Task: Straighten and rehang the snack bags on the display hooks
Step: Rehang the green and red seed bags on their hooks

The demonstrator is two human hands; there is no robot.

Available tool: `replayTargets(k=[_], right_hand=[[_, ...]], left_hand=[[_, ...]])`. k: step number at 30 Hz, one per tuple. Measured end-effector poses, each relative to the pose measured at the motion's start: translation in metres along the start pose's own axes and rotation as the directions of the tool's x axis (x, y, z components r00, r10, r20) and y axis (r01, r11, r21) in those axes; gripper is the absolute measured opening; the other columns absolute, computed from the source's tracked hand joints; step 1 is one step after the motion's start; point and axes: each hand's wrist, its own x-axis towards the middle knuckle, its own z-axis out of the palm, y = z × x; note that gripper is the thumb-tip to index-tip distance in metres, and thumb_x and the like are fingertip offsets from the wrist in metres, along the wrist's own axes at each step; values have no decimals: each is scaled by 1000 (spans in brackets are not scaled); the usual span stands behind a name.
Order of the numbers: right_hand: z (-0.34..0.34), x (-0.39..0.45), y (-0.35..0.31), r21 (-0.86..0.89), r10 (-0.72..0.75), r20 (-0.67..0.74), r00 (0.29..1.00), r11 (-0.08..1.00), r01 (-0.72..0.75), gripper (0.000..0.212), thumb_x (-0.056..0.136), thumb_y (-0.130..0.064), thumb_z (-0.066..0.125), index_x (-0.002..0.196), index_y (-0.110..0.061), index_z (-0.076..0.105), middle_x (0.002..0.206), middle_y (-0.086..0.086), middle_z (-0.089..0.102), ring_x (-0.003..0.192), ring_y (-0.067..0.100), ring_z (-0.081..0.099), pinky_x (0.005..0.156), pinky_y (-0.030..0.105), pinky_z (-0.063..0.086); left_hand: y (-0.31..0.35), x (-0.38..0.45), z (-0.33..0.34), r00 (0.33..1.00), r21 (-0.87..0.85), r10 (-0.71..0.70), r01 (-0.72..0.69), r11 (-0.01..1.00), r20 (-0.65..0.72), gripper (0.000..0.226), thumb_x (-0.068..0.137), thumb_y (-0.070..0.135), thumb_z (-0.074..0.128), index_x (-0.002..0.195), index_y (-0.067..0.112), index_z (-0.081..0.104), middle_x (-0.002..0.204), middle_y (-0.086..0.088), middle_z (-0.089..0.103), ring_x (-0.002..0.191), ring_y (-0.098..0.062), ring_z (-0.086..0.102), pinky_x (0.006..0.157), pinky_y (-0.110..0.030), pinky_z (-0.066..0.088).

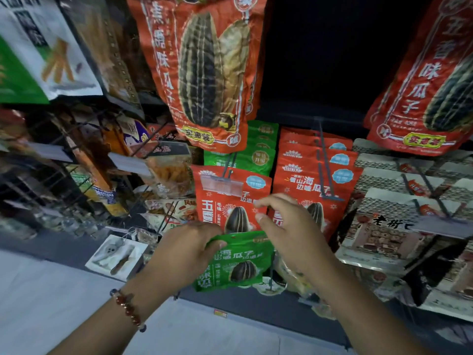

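Note:
My left hand (188, 248) grips the top left corner of a green sunflower-seed bag (236, 262), held low in front of the rack. Just to the right of the bag's top edge is my right hand (286, 226), its fingers loosely bent and its fingertips raised near a red seed bag (230, 198); I cannot see it holding anything. That red bag hangs on a hook with a clear price tag holder (221, 185). Behind it hang more green bags (256, 152). A second hook (326, 170) to the right carries a stack of red bags (314, 175).
Two large red seed bags (204, 73) (430, 93) hang overhead, with a dark gap between them. Grey-and-white patterned bags (391, 226) fill the hooks at right. Mixed snack packets crowd a wire rack (76, 162) at left. A pale floor (64, 290) lies below.

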Motion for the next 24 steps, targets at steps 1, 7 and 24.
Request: replayTargets(k=[1, 7, 24], right_hand=[[4, 9, -3, -13, -14, -12, 1000, 1000, 14, 26, 96, -27, 57, 121, -29, 62, 124, -20, 53, 114, -6, 47, 94, 6, 32], [23, 64, -4, -296, -6, -37, 999, 955, -6, 58, 92, -18, 62, 145, -24, 41, 149, -5, 40, 136, 16, 37, 115, 39, 32], [78, 93, 3, -359, -5, -258, 966, 929, -91, 6, 87, -15, 66, 84, -16, 61, 78, -11, 57, 71, 10, 55, 64, 29, 44]], left_hand=[[-8, -1, -2, 1000, 1, -5, 5, 1000, 1, 17, 95, 41, 57, 90, 27, 65, 78, 10, 60, 69, -13, 54, 53, -26, 36], [-51, 3, -16, 1000, -64, -13, 14, 998, 24, 15, 94, 41, 59, 98, 29, 67, 76, 15, 58, 69, -9, 50, 52, -12, 24], [-121, 32, -30, 981, -94, 168, -159, 983, 101, 22, 95, 47, 53, 93, 29, 64, 82, 11, 64, 70, -5, 55, 62, -29, 48]])
